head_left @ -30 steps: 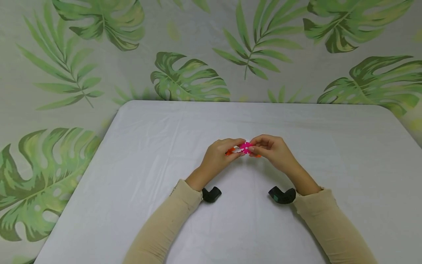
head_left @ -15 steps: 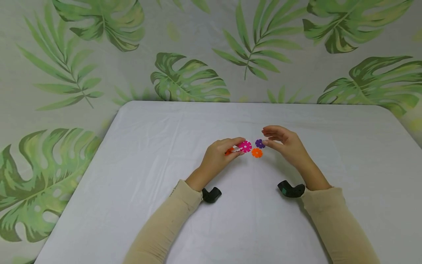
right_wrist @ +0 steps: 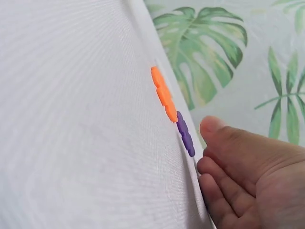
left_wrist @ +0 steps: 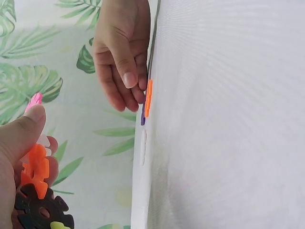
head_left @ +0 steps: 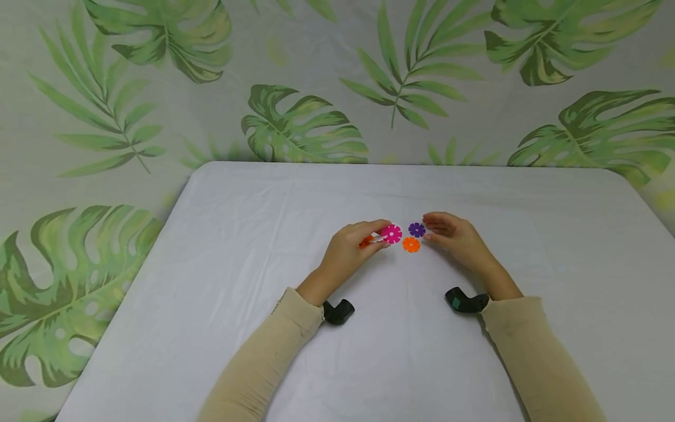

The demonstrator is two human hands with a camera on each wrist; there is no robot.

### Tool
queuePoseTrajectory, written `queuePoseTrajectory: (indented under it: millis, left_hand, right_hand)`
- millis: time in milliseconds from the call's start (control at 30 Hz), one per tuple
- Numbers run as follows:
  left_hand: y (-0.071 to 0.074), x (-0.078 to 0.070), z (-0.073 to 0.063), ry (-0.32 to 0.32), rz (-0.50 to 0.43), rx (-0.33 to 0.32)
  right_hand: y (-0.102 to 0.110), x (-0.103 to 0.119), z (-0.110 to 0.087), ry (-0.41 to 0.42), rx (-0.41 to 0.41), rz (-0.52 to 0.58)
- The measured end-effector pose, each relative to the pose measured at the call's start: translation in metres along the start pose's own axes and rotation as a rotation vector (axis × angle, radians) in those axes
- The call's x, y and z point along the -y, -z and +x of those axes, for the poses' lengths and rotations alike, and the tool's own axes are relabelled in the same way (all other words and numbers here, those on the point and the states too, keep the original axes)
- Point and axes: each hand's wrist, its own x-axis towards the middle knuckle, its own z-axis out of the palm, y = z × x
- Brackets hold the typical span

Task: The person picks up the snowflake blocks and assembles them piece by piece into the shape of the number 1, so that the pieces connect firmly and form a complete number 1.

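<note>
My left hand (head_left: 350,243) grips a small chain of notched plastic snowflake discs. At its end is a pink disc (head_left: 392,234), pinched at the fingertips. In the left wrist view, a white disc (left_wrist: 44,141), an orange disc (left_wrist: 36,167), a black disc (left_wrist: 44,210) and a bit of a yellow disc (left_wrist: 59,225) follow below it. Beside the loose purple disc (head_left: 416,230) hovers my right hand (head_left: 457,241), fingers relaxed and holding nothing. A loose orange disc (head_left: 411,244) lies just in front of the purple one.
A white cloth covers the table (head_left: 263,205). In the left wrist view, a thin white disc (left_wrist: 144,148) lies near the loose ones. Black wrist devices (head_left: 338,312) stick out from both sleeves. A leaf-print cloth (head_left: 306,123) hangs behind.
My right hand has let go of the pink disc and moved right, to the purple disc, then lowered slightly. The loose discs came into sight. My left hand stays put with the chain.
</note>
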Motion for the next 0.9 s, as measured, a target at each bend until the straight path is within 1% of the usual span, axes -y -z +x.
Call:
queuePoseTrajectory:
  millis: [267, 467, 567, 667, 900]
  left_hand:
    - [0.000, 0.001, -0.001, 0.018, -0.011, 0.013]
    - [0.000, 0.001, -0.001, 0.020, -0.016, 0.015]
    - [0.000, 0.001, -0.001, 0.014, -0.020, 0.013]
    - [-0.001, 0.001, -0.001, 0.013, -0.022, 0.011]
    - [0.000, 0.002, -0.001, 0.020, -0.009, 0.013]
  right_hand:
    - [-0.001, -0.027, 0.009, -0.049, 0.017, -0.091]
    - [-0.002, -0.030, 0.016, -0.069, 0.031, -0.160]
    - [-0.002, -0.029, 0.018, -0.062, 0.044, -0.195]
    - [-0.002, -0.029, 0.019, -0.058, 0.032, -0.199]
    - [-0.004, -0.028, 0.017, -0.055, -0.036, -0.156]
